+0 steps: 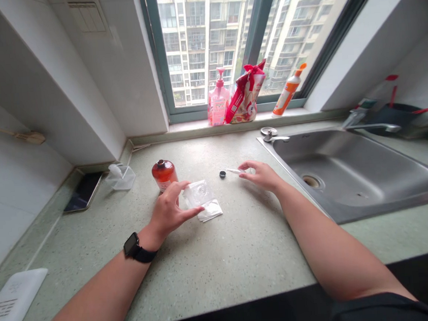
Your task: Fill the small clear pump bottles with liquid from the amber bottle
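Observation:
My left hand [171,207], with a black watch on its wrist, pinches a clear plastic wrapper [199,194] between thumb and fingers above folded white paper [210,211] on the counter. Just behind that hand stands an open amber bottle [163,174]. My right hand [261,174] holds a thin white stick [234,170] between thumb and forefinger, close to the countertop. A small black cap [222,174] lies on the counter just left of the stick's tip.
A steel sink [367,178] with a tap [372,127] fills the right side. On the window sill stand a pink pump bottle [217,101], a red bag [245,94] and an orange bottle [288,93]. A phone [83,190] and clear bag [121,176] lie far left.

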Demonstrator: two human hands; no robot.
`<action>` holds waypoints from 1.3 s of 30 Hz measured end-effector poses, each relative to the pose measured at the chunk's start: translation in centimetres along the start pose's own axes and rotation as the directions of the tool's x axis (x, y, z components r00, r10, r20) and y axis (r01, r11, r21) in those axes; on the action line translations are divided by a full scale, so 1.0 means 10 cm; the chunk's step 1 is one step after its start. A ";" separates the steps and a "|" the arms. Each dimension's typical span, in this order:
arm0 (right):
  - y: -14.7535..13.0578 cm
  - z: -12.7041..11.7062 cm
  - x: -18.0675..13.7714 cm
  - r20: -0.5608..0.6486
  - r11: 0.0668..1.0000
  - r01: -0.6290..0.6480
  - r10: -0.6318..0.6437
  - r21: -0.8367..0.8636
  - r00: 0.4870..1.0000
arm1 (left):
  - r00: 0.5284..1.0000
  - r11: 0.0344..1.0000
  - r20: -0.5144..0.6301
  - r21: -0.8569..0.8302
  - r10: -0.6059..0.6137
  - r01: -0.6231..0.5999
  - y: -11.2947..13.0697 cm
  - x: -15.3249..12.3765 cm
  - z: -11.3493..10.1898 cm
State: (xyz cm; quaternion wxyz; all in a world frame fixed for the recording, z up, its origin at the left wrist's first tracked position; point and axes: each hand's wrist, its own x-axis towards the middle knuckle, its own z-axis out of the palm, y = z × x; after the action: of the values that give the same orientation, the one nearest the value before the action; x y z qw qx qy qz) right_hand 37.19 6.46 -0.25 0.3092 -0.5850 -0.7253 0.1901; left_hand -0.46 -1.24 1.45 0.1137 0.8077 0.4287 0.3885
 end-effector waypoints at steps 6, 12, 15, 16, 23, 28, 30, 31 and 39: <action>0.13 0.05 0.03 0.016 0.999 0.041 -0.040 -0.035 0.999 | 1.000 1.000 0.005 -0.003 0.015 -0.015 0.00 0.01 -0.01; 0.18 0.08 0.05 0.018 0.996 0.072 -0.071 -0.054 0.997 | 1.000 1.000 0.002 -0.001 0.014 -0.014 0.01 0.02 -0.02; 0.20 0.09 0.04 0.015 0.995 0.076 -0.075 -0.061 0.997 | 1.000 1.000 -0.002 -0.004 0.022 -0.022 0.01 0.01 -0.02; 0.20 0.09 0.04 0.014 0.995 0.078 -0.077 -0.063 0.997 | 1.000 1.000 -0.001 -0.005 0.025 -0.025 0.01 0.01 -0.01; 0.15 0.06 0.03 -0.026 0.995 0.089 -0.090 -0.035 0.996 | 1.000 1.000 -0.007 -0.013 0.025 -0.025 0.00 0.01 -0.01; -0.10 0.00 -0.02 -0.268 0.983 0.180 -0.181 -0.029 0.946 | 1.000 0.999 -0.017 -0.034 0.005 -0.005 0.01 0.00 -0.01; -0.25 0.02 -0.07 -0.355 0.973 0.232 -0.209 0.022 0.911 | 1.000 0.999 -0.018 -0.051 -0.010 0.009 0.02 0.01 -0.01; -0.32 0.05 -0.10 -0.358 0.964 0.257 -0.216 0.070 0.909 | 1.000 0.998 -0.020 -0.060 -0.019 0.017 0.02 0.01 -0.01; -0.72 0.72 -0.39 0.147 0.808 0.213 -0.345 0.550 0.927 | 0.995 0.983 -0.046 -0.169 -0.086 0.077 0.05 0.01 0.01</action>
State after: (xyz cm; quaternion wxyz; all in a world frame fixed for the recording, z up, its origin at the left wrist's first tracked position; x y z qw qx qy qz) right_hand 27.56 1.55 -1.80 0.3915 -0.3372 -0.7560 0.4018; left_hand -0.02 -1.46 1.73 0.1855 0.7665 0.4303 0.4392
